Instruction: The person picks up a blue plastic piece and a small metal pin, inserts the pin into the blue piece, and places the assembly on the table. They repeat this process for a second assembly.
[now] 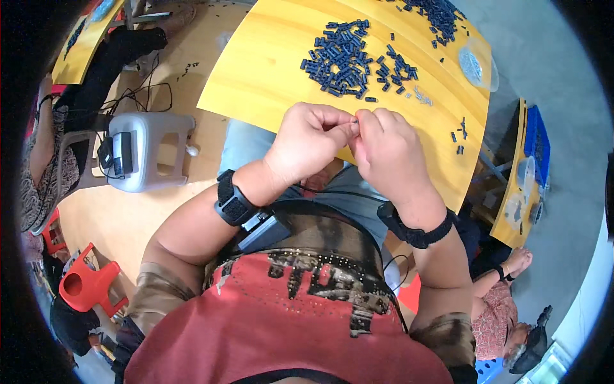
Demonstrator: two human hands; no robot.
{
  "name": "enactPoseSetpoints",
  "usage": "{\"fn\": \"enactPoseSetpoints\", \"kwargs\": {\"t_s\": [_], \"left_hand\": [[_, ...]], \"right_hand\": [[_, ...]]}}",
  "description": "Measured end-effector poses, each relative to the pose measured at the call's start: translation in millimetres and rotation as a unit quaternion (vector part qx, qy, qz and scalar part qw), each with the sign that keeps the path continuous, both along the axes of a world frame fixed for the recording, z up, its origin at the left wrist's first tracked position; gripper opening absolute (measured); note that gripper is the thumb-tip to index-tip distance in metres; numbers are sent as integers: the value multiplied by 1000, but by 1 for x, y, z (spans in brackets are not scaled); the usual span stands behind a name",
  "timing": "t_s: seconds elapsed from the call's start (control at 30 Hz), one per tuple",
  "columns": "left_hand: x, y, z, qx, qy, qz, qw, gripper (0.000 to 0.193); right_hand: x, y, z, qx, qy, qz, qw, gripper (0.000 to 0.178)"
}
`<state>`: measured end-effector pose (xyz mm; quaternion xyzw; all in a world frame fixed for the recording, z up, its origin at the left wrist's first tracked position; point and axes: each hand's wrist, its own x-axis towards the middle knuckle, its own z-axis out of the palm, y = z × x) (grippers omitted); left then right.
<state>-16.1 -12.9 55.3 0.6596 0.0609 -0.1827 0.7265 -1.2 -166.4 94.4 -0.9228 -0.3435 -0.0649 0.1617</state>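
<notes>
My left hand (306,142) and my right hand (391,150) meet above the near edge of the yellow table (256,57). Thumbs and forefingers of both are pinched together on a small dark piece (355,121), mostly hidden by the fingertips. Just beyond them lies a heap of small black plastic parts (342,57), with looser ones (396,67) to its right. A few small clear or silvery pieces (420,97) lie close to my right hand. Farther right sit several separate black parts (460,136).
Another black heap (438,16) lies at the table's far side, near a clear plastic tub (476,64) of small pieces. A grey stool (144,153) with a dark device and cables stands at left, a red stool (89,281) below it. Other people sit at both sides. A blue tray (537,144) is at right.
</notes>
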Motion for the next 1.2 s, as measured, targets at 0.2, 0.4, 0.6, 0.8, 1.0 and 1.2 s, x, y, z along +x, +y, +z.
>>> {"fn": "enactPoseSetpoints", "kwargs": {"t_s": [0.2, 0.4, 0.6, 0.8, 1.0, 1.2], "left_hand": [[-3, 0, -8, -15, 0, 17, 1000, 15], [-3, 5, 6, -26, 1, 6, 1000, 16], [-10, 5, 2, -87, 13, -34, 996, 16], [-15, -2, -5, -22, -183, -34, 982, 12], [-19, 4, -7, 21, -84, -72, 994, 16], [-22, 11, -13, 69, -140, -54, 986, 19]], "right_hand": [[-3, 3, 1, -9, 1, -23, 1000, 16], [-1, 5, 15, -75, 11, -28, 997, 19], [-6, 1, 12, -95, -13, -12, 995, 20], [-18, -2, 11, -98, -59, -14, 993, 17], [-26, 2, -17, -85, -66, -16, 994, 12], [-26, 12, -22, -63, -34, -3, 997, 12]]}}
